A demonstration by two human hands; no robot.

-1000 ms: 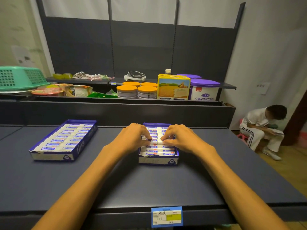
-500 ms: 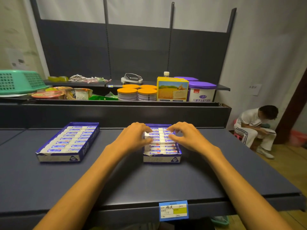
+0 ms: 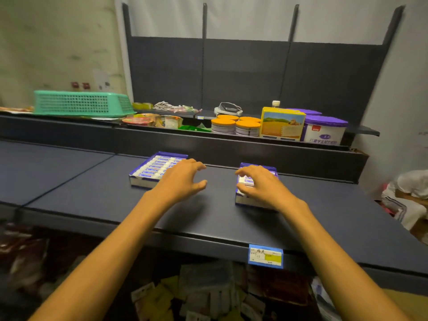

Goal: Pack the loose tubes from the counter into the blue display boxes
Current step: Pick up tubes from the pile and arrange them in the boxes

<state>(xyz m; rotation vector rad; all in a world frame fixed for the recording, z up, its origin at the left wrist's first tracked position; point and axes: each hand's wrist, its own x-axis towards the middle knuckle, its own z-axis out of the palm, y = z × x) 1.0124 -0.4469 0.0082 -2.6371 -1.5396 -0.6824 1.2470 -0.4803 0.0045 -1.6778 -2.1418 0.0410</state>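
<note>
1. Head view, work surface: a dark blue counter (image 3: pixel 97 195) runs across the frame, with a blue and yellow price label (image 3: pixel 265 256) fixed to its front edge.
2. Head view, left box: a blue display box (image 3: pixel 148 172) sits on the counter, filled with a row of white tubes (image 3: pixel 154 166) lying side by side. Its right end is hidden behind the left hand.
3. Head view, left hand (image 3: pixel 183 179): palm down, fingers spread and slightly curled, holding nothing. It hovers over the bare counter between the two boxes, overlapping the right end of the left box in the picture. Whether it touches that box cannot be told.
4. Head view, right box: a second blue display box (image 3: pixel 245 200) stands to the right, well apart from the first. White tubes show at its left side; the remainder is covered.
5. Head view, right hand (image 3: pixel 259 185): palm down over the right box, fingers spread and bent, fingertips (image 3: pixel 239 176) at the tubes along the box's left side. No closed grasp is visible; contact with the tubes cannot be confirmed.
6. Head view, raised shelf behind: a green basket (image 3: pixel 81 104) upturned at left, orange-lidded tins (image 3: pixel 236 126), a yellow carton (image 3: pixel 281 126) and a purple-lidded tub (image 3: pixel 324 130) at right.
7. Head view, right edge: a seated person in white (image 3: pixel 410 198), partly out of frame.
</note>
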